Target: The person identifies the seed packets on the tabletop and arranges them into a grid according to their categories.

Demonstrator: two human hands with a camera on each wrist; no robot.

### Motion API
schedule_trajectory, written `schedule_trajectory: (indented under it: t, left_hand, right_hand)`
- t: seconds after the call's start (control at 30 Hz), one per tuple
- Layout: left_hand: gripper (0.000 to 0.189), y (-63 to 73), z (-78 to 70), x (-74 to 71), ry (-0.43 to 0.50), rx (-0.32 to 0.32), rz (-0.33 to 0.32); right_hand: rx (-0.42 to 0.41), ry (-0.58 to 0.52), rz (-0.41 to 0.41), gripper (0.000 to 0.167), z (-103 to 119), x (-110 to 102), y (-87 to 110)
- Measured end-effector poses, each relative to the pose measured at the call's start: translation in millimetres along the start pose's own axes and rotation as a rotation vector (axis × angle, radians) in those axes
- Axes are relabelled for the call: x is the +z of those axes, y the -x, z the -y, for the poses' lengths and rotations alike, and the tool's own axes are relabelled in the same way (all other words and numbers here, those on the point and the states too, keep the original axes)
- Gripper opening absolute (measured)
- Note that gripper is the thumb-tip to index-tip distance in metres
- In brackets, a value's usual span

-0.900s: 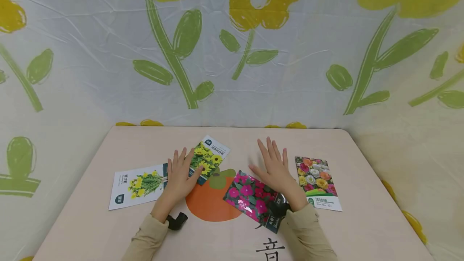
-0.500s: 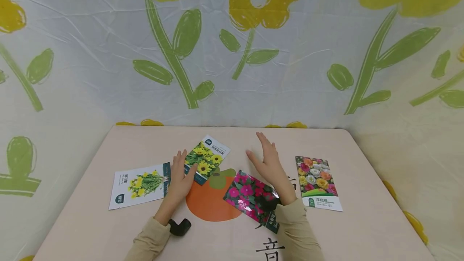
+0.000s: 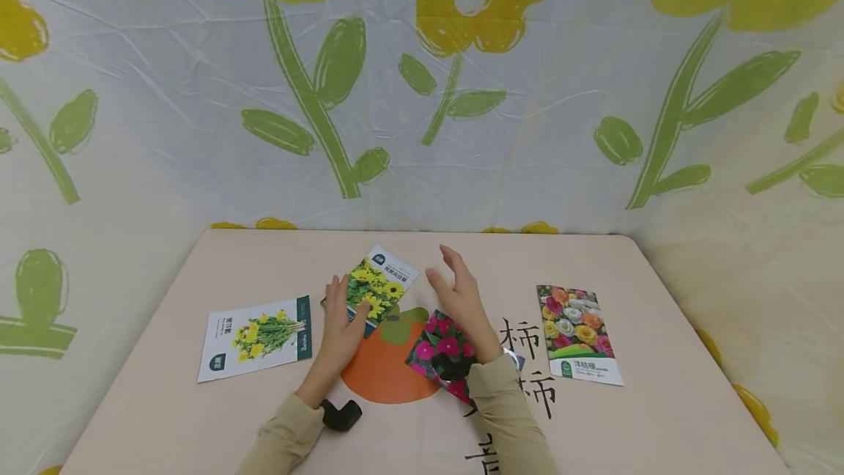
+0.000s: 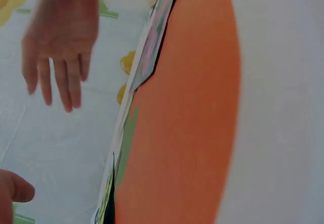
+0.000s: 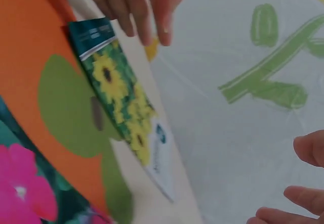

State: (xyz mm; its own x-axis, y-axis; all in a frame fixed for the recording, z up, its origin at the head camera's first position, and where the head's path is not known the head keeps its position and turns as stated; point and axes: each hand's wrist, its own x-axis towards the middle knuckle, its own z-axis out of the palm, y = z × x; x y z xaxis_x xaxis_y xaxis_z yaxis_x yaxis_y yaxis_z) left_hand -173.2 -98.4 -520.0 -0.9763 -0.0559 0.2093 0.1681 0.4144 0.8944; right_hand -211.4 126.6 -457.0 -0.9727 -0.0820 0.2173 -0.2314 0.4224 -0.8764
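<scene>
My left hand [image 3: 343,325] is held with fingers extended over the lower left edge of a yellow-sunflower seed packet [image 3: 379,284], hiding part of it. I cannot tell whether it touches. In the right wrist view that hand hangs above the dark green end of the same packet [image 5: 121,92]. My right hand [image 3: 461,306] is raised beyond a pink-flower seed packet [image 3: 438,347], its thumb apart from the fingers and nothing held. My right wrist and sleeve cover part of this packet. The left wrist view shows my right hand [image 4: 61,42] with its fingers straight.
A white packet with yellow blooms [image 3: 257,339] lies at the left of the table [image 3: 152,431]. At the right lies a packet of mixed-colour roses-like flowers [image 3: 580,328]. An orange persimmon print [image 3: 382,376] marks the tabletop. A flower-patterned cloth [image 3: 541,152] hangs behind.
My right hand has moved left, away from the mixed-colour packet. My left hand has shifted slightly left, then back right, leaving the white packet's end uncovered. The packets have not moved.
</scene>
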Motion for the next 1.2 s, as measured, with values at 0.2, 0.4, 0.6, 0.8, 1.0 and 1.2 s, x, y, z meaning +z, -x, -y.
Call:
schedule_trajectory:
  t: [0.2, 0.4, 0.6, 0.8, 1.0, 1.2]
  left_hand:
    - [0.068, -1.7, 9.0, 12.6, -0.175, 0.122, -0.071]
    - [0.067, 0.3, 11.4, 14.3, -0.275, 0.109, -0.07]
    - [0.068, 3.3, 13.1, 12.4, -0.428, 0.053, -0.014]
    - [0.067, 5.1, 13.8, 10.3, -0.535, 0.027, 0.031]
    - [0.066, 5.5, 12.7, 9.2, -0.567, 0.028, 0.048]
    - [0.061, 6.1, 14.1, 9.4, -0.601, 0.047, 0.038]
  right_hand:
    - [0.059, -0.017, 0.069, 0.054, -17.5, 16.9, -2.6]
    - [0.127, 0.001, 0.169, 0.055, -21.7, 27.2, -1.6]
    - [0.099, 0.064, 0.261, 0.057, -26.8, 33.1, 0.0]
    - [0.014, 0.106, 0.348, 0.059, -30.6, 32.7, 0.3]
    - [-0.038, 0.173, 0.406, 0.058, -29.9, 31.9, -0.5]
    - [-0.037, 0.201, 0.419, 0.057, -23.8, 31.7, -1.1]
